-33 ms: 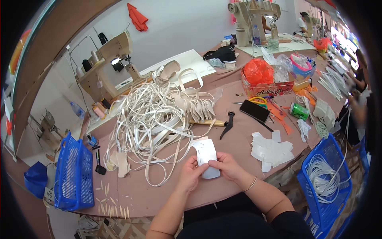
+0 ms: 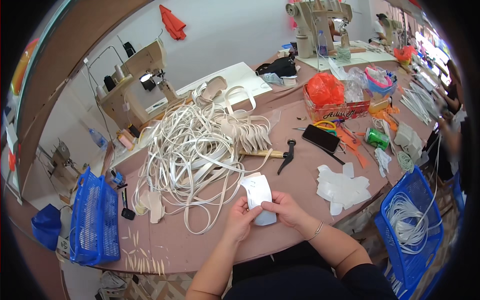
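Both my hands pinch a white curved piece (image 2: 258,191) just above the near edge of the table. My left hand (image 2: 238,218) grips its left side, and my right hand (image 2: 285,209) has it by the right side, thumbs near each other on its face. Small dark marks show on the upper part; the lower end looks bluish, and a beige edge peeks out behind the top. Beyond my hands lies a tangled heap of white and beige straps (image 2: 182,145), with a row of beige shaped pieces (image 2: 250,134) at its right. A hammer (image 2: 287,157) rests beside them.
White cut pieces (image 2: 342,186), a phone (image 2: 321,138) and a green can (image 2: 376,138) lie to the right. Blue baskets stand left (image 2: 95,220) and right (image 2: 407,210). A red box (image 2: 340,111) and sewing machines (image 2: 135,75) are farther back. Other people sit at far right.
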The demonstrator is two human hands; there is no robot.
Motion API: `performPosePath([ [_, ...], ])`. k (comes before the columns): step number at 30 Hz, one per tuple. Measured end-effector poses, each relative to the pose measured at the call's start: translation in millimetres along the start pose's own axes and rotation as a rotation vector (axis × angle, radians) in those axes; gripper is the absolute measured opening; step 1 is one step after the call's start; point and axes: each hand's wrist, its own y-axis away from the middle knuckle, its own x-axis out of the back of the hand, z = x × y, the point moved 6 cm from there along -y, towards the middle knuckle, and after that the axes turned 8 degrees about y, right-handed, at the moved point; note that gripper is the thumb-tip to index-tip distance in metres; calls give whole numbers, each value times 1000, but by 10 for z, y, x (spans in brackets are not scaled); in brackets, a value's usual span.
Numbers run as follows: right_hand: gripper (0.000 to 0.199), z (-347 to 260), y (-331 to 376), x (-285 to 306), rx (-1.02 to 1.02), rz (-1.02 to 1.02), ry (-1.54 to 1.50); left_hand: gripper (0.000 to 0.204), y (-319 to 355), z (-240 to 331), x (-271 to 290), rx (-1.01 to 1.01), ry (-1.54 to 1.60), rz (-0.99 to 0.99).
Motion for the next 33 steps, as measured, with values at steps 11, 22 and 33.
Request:
performPosePath([
  [11, 21, -98, 93, -130, 44, 116, 249, 28, 134, -46, 75, -114, -36, -100],
  [22, 30, -72, -212, 131, 22, 498, 78, 26, 90, -216, -35, -41, -619, -40],
  [33, 25, -128, -414, -119, -238, 163, -185, 25, 129, -201, 118, -64, 101, -19],
])
